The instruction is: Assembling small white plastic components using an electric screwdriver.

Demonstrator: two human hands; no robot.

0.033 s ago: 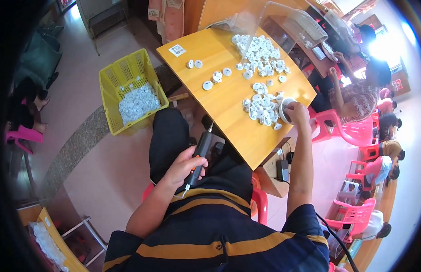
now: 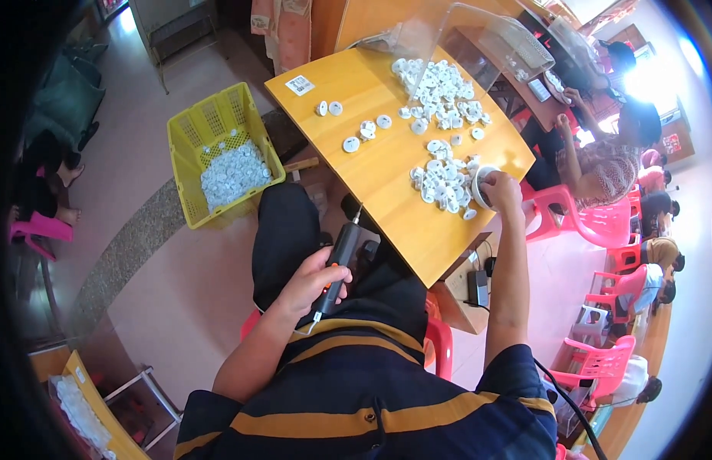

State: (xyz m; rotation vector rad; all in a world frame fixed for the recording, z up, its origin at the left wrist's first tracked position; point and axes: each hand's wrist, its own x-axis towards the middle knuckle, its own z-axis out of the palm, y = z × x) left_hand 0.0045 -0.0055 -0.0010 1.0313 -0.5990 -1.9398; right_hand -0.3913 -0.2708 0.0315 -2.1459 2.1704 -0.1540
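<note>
My left hand (image 2: 319, 282) is wrapped round a black electric screwdriver (image 2: 340, 264) with orange buttons, held over my lap. The screwdriver's metal bit points up beside the table's near edge, and a cord leaves its lower end. At the right side of the table, my right hand (image 2: 501, 190) reaches into a small white bowl (image 2: 479, 186). Its fingers are bent together, with their tips hidden in the bowl; what they hold cannot be seen. Just left of the bowl lies a heap of small white round plastic parts (image 2: 444, 184).
A larger pile of white parts (image 2: 444, 88) lies farther back on the wooden table (image 2: 417, 253), by a clear plastic sheet (image 2: 467, 38). Several single parts (image 2: 350, 144) sit at its left. A yellow crate (image 2: 189, 188) of white pieces stands left. A co-worker (image 2: 601, 165) sits right.
</note>
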